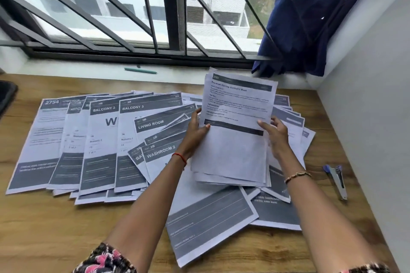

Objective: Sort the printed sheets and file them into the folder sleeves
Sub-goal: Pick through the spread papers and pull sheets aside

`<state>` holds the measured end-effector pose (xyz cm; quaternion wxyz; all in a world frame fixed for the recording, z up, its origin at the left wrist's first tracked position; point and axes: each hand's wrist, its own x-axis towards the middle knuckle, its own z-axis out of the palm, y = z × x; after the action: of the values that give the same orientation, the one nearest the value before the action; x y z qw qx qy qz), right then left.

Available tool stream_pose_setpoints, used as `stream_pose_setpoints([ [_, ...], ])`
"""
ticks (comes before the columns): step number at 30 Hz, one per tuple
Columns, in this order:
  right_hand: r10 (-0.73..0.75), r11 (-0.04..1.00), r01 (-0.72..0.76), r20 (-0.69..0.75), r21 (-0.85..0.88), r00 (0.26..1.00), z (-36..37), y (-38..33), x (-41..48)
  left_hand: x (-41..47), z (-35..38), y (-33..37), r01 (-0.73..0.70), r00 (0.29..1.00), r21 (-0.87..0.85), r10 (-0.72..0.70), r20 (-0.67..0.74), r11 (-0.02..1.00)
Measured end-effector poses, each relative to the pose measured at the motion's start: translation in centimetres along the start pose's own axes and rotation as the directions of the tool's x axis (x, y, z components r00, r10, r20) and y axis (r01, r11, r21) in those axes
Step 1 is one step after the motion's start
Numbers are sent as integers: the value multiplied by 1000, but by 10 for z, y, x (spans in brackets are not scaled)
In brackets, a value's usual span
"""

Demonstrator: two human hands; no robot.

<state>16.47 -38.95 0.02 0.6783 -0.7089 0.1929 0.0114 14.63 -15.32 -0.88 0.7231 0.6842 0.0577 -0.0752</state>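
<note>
My left grip is clamped on the stack of sheets, left edge; my right grip is clamped on its right edge. Stack held off the desk, above loose sheets spread on desk.

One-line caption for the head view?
The left hand and right hand hold a stack of printed sheets over labelled pages fanned across a wooden desk.

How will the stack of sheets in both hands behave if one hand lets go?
Probably floppy: the stack is thin paper, and the left hand and right hand hold it at both side edges. It likely slips apart easily, since its lower edges sit uneven. It seems light; fingers alone carry it.
</note>
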Motion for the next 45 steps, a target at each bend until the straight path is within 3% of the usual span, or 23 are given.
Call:
stream_pose_setpoints([
  [7,6,994,-26,179,108,984,52,-24,-16,-24,-48,25,-19,1000,-120,17,-17,993],
  [14,-62,983,33,161,178,985,112,-51,-35,-50,-100,44,-134,980,16,135,-148,991],
  [19,-253,933,177,220,314,942,165,-84,-65,-58,-134,59,-351,880,210,398,-258,912],
  [24,-422,878,313,274,363,864,207,-96,-88,-64,-165,71,-445,752,334,549,-366,831],
  [31,-416,908,416,174,39,892,234,-51,-106,-73,-195,44,-278,866,295,371,-334,914],
  [37,-486,873,487,51,1,872,242,-61,-115,-69,-196,62,-329,854,259,403,-329,908],
  [40,-503,861,506,67,-47,862,241,-62,-114,-67,-195,65,-354,845,262,427,-322,898],
  [45,-389,921,390,66,-3,919,235,-48,-118,-70,-196,44,-201,922,193,252,-295,960],
])
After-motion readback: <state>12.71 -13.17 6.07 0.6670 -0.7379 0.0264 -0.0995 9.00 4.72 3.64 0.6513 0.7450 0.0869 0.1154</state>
